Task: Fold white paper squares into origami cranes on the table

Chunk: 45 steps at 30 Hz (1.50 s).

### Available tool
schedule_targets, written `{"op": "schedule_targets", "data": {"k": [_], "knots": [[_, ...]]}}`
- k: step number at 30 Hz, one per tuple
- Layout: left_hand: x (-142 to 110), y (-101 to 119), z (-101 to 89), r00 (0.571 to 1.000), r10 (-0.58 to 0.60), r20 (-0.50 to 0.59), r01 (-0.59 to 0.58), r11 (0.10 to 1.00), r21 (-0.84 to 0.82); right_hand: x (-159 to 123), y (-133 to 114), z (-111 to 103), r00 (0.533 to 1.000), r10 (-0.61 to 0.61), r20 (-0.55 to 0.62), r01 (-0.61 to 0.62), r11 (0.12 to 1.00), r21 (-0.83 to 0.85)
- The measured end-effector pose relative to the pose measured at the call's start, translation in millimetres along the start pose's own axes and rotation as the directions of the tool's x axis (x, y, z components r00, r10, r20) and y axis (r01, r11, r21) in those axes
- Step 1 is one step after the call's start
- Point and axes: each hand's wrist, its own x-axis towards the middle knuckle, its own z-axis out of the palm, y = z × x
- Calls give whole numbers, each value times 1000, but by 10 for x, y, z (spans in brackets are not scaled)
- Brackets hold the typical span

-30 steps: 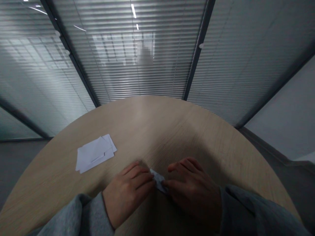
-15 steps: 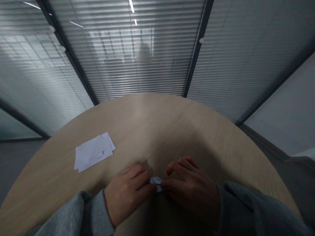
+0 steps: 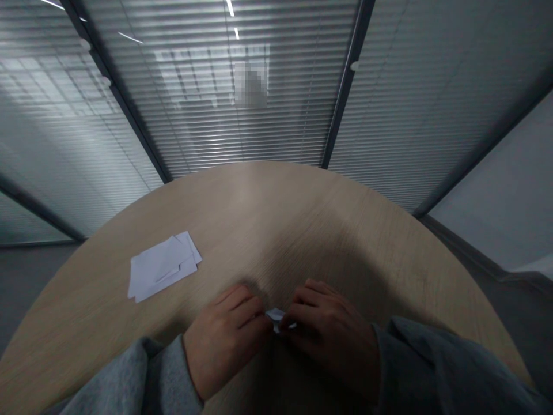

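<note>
A small folded piece of white paper (image 3: pixel 275 314) is held low over the near part of the table, between my two hands. My left hand (image 3: pixel 231 337) pinches its left end, with thumb and fingers closed together. On the other side, the thumb and curled fingers of my right hand (image 3: pixel 330 337) close on the right end. Most of the paper is hidden behind the fingertips, so its full shape does not show.
Several loose sheets of white paper (image 3: pixel 159 268) lie overlapping on the left of the round wooden table (image 3: pixel 259 202). Beyond its far edge stand glass panels with blinds (image 3: pixel 276 127) in dark frames. A pale wall (image 3: pixel 501 190) rises at the right.
The fingers of my right hand have come down and curled closer around the paper, and that hand has shifted slightly left. My left hand stays almost where it was.
</note>
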Motion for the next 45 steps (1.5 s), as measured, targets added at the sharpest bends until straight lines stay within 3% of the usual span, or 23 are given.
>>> {"op": "schedule_targets", "data": {"k": [9, 22, 32, 41, 45], "knots": [[-8, -1, -69, 998, -49, 35, 51, 998, -39, 53, -97, -51, 966, 240, 95, -251, 961, 115], [-58, -26, -90, 998, -48, 38, 50, 998, -36, 76, -123, -63, 973, 179, 145, -196, 974, 114], [-52, -5, -125, 996, -60, 73, 63, 997, -43, 47, -179, -17, 951, 289, 112, -302, 946, 123], [-35, 22, -119, 997, -32, 65, 31, 999, 17, 30, -185, 3, 950, 304, 73, -310, 947, 84], [-30, 46, -133, 995, -75, 68, 75, 997, 14, 35, -180, 27, 952, 295, 84, -301, 951, 75]]}}
